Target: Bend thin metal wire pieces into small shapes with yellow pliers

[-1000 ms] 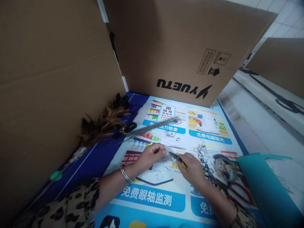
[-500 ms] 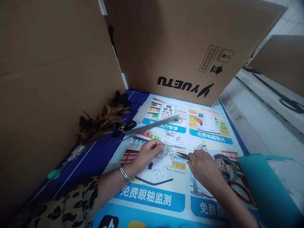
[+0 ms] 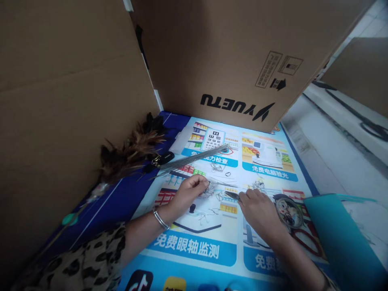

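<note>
My left hand (image 3: 192,189), with a silver bangle at its wrist, pinches thumb and forefinger together beside a tangle of thin bent wire (image 3: 207,190). The wire seems to be in the pinch, though its end is hidden by my fingers. In my right hand (image 3: 257,208) are pliers (image 3: 232,195), jaws pointing left toward the wire and apart from it. A small loose wire shape (image 3: 220,196) lies near the jaw tips. Beyond my hands a bundle of straight wires (image 3: 194,158) lies slanting across the printed mat (image 3: 212,226).
Cardboard panels (image 3: 239,60) stand along the back and left. A feather duster (image 3: 130,153) and a black key fob (image 3: 166,158) lie at left. More wire tangles (image 3: 258,186), a round clear container (image 3: 289,212) and a teal folder (image 3: 342,238) are at right.
The view has shifted slightly. My hands hold nearly the same poses, with the pliers still level with the wire tangle.
</note>
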Available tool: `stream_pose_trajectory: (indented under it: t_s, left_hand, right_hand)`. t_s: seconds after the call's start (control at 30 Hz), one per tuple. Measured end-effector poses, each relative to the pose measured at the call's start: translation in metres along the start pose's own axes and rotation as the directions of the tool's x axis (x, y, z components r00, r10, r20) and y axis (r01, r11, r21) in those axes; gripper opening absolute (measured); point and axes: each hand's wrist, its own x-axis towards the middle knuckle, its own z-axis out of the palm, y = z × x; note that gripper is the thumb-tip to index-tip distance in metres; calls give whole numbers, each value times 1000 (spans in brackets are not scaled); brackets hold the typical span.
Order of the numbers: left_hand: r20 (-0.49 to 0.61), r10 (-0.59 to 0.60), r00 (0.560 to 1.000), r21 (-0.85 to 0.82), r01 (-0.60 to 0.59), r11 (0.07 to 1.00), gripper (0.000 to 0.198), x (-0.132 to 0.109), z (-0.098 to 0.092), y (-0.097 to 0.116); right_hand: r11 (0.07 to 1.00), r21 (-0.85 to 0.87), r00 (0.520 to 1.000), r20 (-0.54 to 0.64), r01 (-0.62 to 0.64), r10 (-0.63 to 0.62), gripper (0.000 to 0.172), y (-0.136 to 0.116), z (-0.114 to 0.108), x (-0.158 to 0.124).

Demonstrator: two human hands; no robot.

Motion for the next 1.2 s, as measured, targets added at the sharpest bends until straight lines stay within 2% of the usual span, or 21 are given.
stream_pose_trajectory:
  t_s: [0.17,0.37,0.7,0.93,1.1,1.2]
  left_hand:
    - [-8,8,1000,14,-8,1000,18,0,-1,-2]
    - [-34,-8,999,8,8,1000,17,0,-1,-2]
    - [-78,-34,996,-45,31,999,13,2,-2,-3]
    - [-72,-42,997,-34,40,999,13,3,-3,-4]
    - [-81,-19,997,-14,18,1000,14,3,-5,-4]
    - [-81,-2,997,0,2,1000,15,3,-6,-5]
  right_hand:
    - [998,17,994,91,54,-55,14,-3,-16,-2]
    - [1000,-6,989,149,8,-7,13,1,-19,-3]
    - [998,-15,984,167,-58,60,12,9,-18,-3]
    - [999,47,993,117,-10,4,16,4,-22,-1]
    - [994,97,991,127,40,-52,14,-6,-14,1]
    - [996,88,988,151,25,-38,13,-11,-10,0]
